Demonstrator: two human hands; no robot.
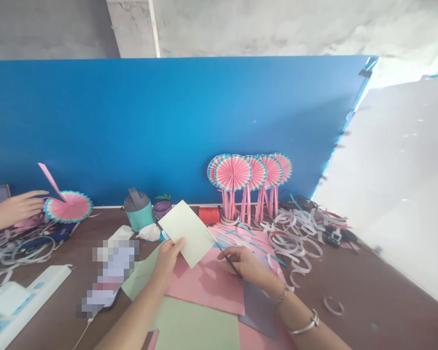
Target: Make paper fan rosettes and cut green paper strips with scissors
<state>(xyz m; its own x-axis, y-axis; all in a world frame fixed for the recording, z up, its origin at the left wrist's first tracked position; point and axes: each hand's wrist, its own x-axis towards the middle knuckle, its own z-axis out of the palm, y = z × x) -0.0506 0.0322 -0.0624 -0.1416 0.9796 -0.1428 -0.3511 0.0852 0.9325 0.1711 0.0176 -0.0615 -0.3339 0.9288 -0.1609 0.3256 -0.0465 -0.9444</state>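
My left hand (pixel 167 260) pinches the lower edge of a pale green paper rectangle (pixel 187 232) and holds it tilted above the table. My right hand (pixel 245 263) is closed around a thin dark stick-like tool (pixel 229 262), perhaps a pencil, whose upper end touches the paper's right edge. Under both hands lie pink paper sheets (pixel 208 287), a pale green sheet (pixel 197 325) and a grey sheet (pixel 257 304) on the brown table (pixel 368 301).
Several pink pleated paper fans on sticks (pixel 248 175) lean against a blue board (pixel 168 126). Curled white paper strips (pixel 299 233) lie at right. A teal lidded cup (pixel 137 210), an orange spool (pixel 209 215) and another person's hand (pixel 16 208) beside a pink fan (pixel 68 206) are at left.
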